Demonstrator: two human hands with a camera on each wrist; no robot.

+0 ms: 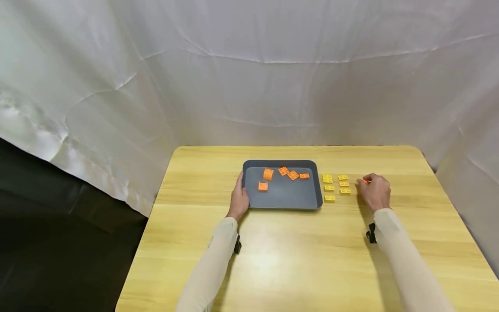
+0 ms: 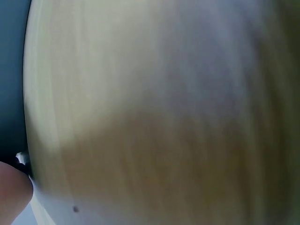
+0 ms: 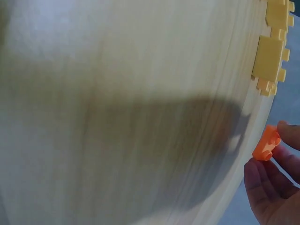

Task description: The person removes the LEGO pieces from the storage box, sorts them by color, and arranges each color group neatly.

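Note:
At the left end of a grey tray (image 1: 284, 200), my left hand (image 1: 238, 200) holds the rim, its fingers along the outer side and the thumb by the edge. Several orange toy bricks lie in the tray, among them a curved one (image 1: 268, 174) and a square one (image 1: 263, 186). My right hand (image 1: 376, 190) pinches a small orange brick (image 3: 267, 142) between thumb and fingers, a little above the table in the right wrist view. Yellow toy bricks (image 1: 329, 199) stand in two columns between the tray and this hand.
The wooden table (image 1: 296, 260) has rounded far corners. Behind it and along the sides hangs a pale curtain (image 1: 273, 95). A dark area (image 1: 58, 229) lies beyond the table's left edge. Each wrist wears a black strap device (image 1: 372, 233).

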